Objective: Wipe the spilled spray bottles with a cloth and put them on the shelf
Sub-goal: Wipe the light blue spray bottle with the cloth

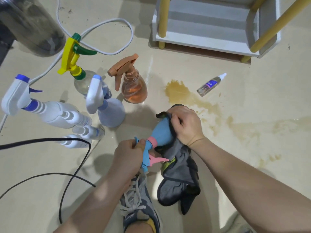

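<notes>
From the head camera, the person's left hand (127, 153) is curled tight round the spray head of a light blue plastic spray bottle with a pink collar and pink trigger (161, 132), which is held off the cream floor (252, 165) with its base pointing away from the person. The right hand (185, 125) clutches a grey microfibre cloth with dark edging (180, 179) and presses it against the bottle's rounded body; the rest of the cloth hangs down and bunches on the floor beside a grey laced sneaker (138, 204). Beyond the hands, a brownish-yellow puddle (183, 95) spreads across the floor, and a small clear bottle with a white cap and purple label (211, 84) lies on its side just beside it. To the left stand an orange translucent spray bottle (133, 84), a lavender spray bottle with a white head (107, 106), a clear bottle with a yellow and green trigger head (74, 59) and a white ribbed bottle with a blue-trimmed head (42, 108), grouped close together. A white shelf unit with yellow posts (207, 39) stands at the top, well apart from the held bottle. A white cable (104, 31) loops behind the bottles, and a black cable (75, 165) curves across the floor at lower left.
</notes>
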